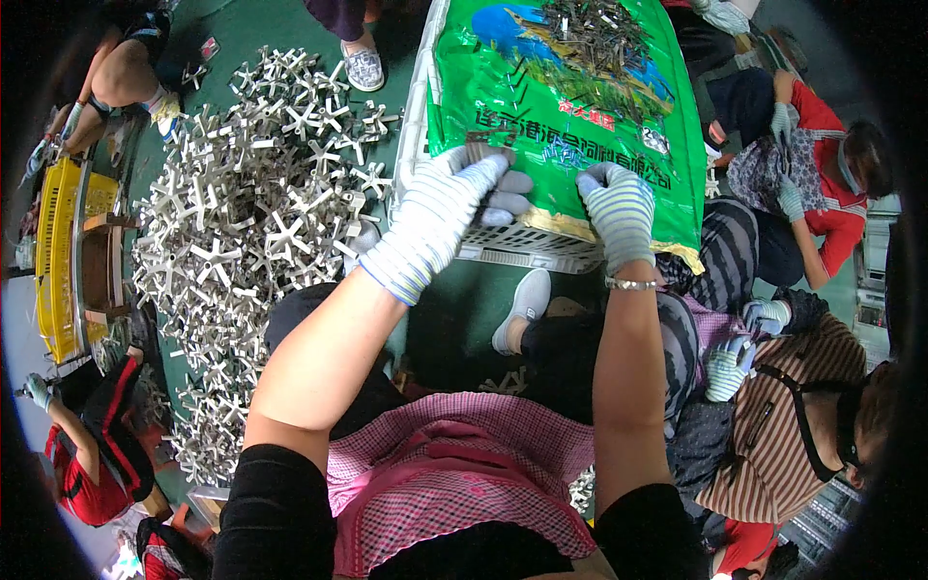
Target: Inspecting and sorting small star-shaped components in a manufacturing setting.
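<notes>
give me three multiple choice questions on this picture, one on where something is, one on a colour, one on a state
1. Where does the heap of white cross-shaped parts lie?
A. on the green floor to the person's left
B. inside the yellow crate
C. on top of the green sack

2. What colour is the printed sack spread over the white crate?
A. red
B. green
C. black

3. What are the person's two hands doing?
A. hanging free above the floor
B. resting on the pink checked apron
C. touching the near edge of the sack

Answers:
1. A, the heap spreads over the floor left of the white crate.
2. B, the sack is bright green with a picture printed on it.
3. C, the left hand and right hand, both in striped gloves, lie at the sack's lower edge.
</notes>
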